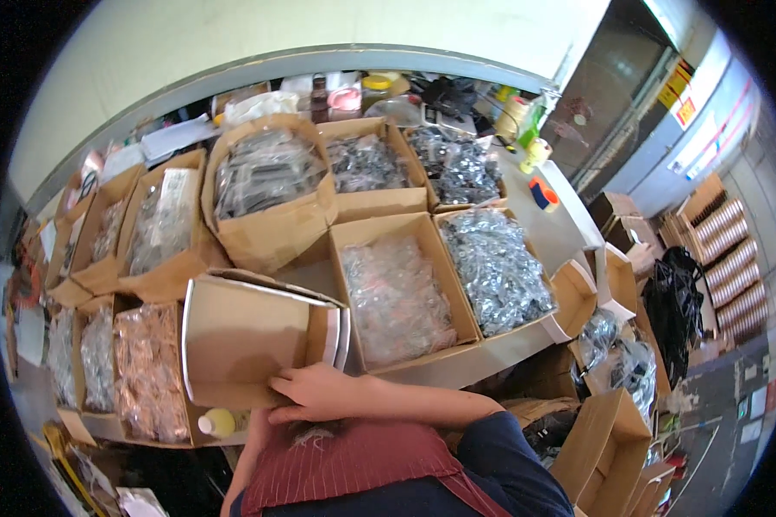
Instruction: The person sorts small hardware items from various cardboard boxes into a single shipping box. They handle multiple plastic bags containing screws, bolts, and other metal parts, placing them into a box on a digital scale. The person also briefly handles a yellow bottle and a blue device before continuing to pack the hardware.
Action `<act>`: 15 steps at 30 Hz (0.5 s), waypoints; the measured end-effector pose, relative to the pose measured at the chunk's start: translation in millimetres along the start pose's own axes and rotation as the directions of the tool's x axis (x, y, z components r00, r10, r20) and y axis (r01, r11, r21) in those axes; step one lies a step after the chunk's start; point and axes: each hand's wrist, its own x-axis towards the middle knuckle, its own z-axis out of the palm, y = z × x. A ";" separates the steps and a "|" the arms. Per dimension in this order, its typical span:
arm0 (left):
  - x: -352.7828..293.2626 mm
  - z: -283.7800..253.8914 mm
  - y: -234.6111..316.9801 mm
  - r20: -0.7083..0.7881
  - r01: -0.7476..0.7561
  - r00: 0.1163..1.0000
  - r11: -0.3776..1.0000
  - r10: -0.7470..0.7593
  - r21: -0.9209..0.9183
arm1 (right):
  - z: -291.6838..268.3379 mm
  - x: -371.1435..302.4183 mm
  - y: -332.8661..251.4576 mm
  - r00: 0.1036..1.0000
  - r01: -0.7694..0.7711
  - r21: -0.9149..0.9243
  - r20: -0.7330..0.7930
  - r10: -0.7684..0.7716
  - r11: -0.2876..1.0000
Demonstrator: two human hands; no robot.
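Observation:
An empty open cardboard box (250, 332), with a brown inside and pale outer edges, is tilted toward me in front of my body. The fingers of my right hand (323, 392) are bent over its near lower edge and grip it. Another box edge shows close behind its right side. My left forearm (246, 457) rises at the lower middle, and the left hand is hidden beneath the box and my right hand. Just right of the held box stands a carton of clear plastic bags (397, 293). Left of it are copper-coloured bagged parts (151, 366).
Several cartons of bagged metal parts (496, 267) cover the table. A pale-capped bottle (218, 422) sits by its near edge. An orange and blue tape roll (543, 194) lies at the right. Empty cartons (608, 448) and a black bag (672, 302) stand right of the table.

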 end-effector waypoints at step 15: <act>-46.1 61.2 53.1 -0.215 0.024 0.977 0.996 -0.004 0.090 | -102.3 -97.1 13.2 0.315 -0.449 -0.360 -0.920 -0.233 0.818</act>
